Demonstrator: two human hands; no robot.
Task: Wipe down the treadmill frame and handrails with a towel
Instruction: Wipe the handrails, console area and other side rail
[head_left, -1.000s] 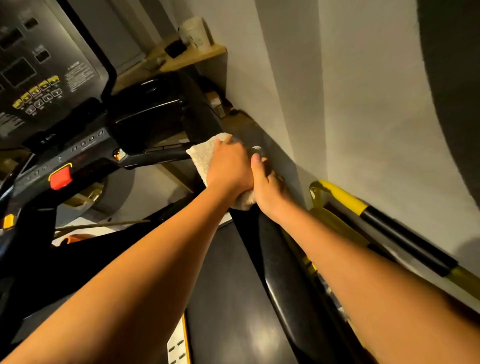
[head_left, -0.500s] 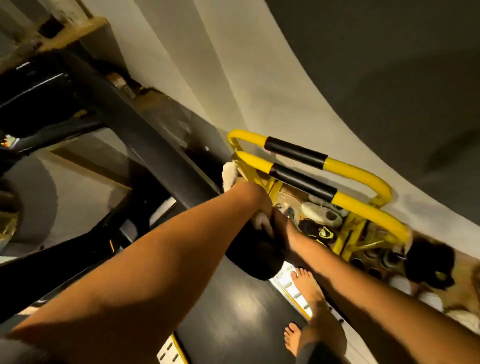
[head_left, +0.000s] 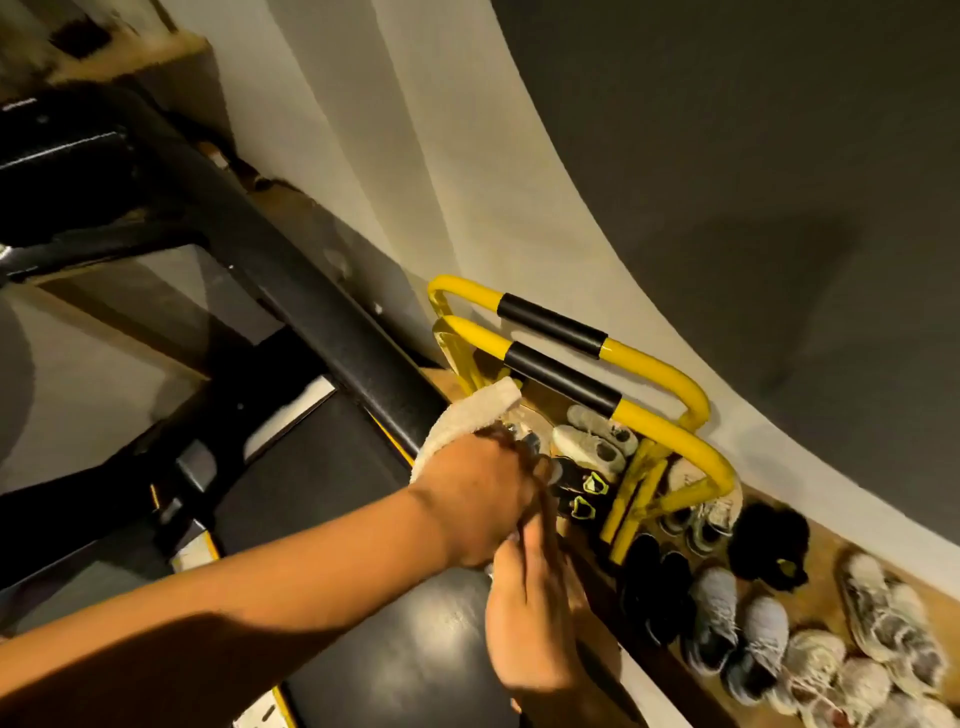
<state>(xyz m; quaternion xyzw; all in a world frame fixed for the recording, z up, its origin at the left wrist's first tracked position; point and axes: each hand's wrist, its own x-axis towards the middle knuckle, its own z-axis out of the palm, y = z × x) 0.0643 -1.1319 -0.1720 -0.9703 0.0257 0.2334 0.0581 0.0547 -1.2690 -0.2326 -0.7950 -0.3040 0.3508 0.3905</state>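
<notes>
My left grip (head_left: 478, 499) is clamped on the towel (head_left: 467, 415), fingers curled over it and pressing it against the black treadmill frame (head_left: 322, 322). The towel is white and thick. It is wrapped across the lower part of that slanted bar, and one end sticks up past my knuckles towards the yellow rails (head_left: 654, 364).

My right grip (head_left: 530, 613) sits just below the left and touches it, with its fingers reaching up under the towel's lower edge. It is blurred, so I cannot tell whether it is closed on the cloth or only resting there.

The dark running belt (head_left: 363, 597) lies beneath both forearms. The two yellow rails, each with a black sleeve, stand beside the frame on the wall side. Past them, pairs of shoes (head_left: 727, 613) sit in a row on the wooden floor (head_left: 821, 561) along the pale wall (head_left: 467, 156).
</notes>
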